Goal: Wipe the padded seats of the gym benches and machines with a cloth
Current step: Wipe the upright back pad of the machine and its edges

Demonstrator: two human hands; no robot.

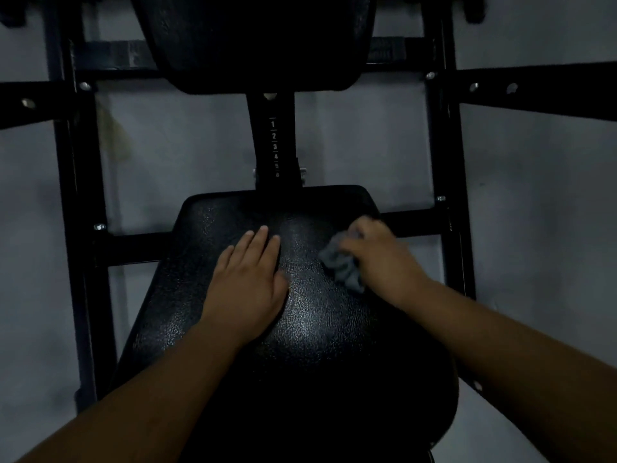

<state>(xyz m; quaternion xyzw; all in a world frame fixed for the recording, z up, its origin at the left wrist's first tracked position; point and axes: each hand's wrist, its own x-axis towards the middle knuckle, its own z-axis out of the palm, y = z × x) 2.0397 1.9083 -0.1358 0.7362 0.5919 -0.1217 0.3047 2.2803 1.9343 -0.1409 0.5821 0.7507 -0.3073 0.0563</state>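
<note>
A: Two hands on show and one black padded seat (300,332) filling the lower middle of the view. Start me off on the left.

B: The left hand (248,282) lies palm down on the middle of the seat, fingers straight and close together, gripping nothing. It is just pressed flat on the surface.

A: And the right?

B: The right hand (380,259) is curled over one grey cloth (340,267), bunched up and crumpled, held down on the seat near its far right corner. (That hand is blurred, so I can't count the fingers on it.) Part of the cloth pokes out on the side facing the left hand. The two hands are apart, with a shiny strip of seat between them.

A: How many pads in all?

B: Two. There's the seat itself and a second black back pad (253,38) at the top of the view, cut off by the edge.

A: What joins them?

B: One numbered post (274,148), marked with six digits, 1 down to 6, running into the far edge of the seat.

A: And the frame?

B: Two black uprights, one on the left (80,228) and one on the right (457,212). One crossbar (133,248) passes behind the seat between them. It's dim lighting throughout.
</note>
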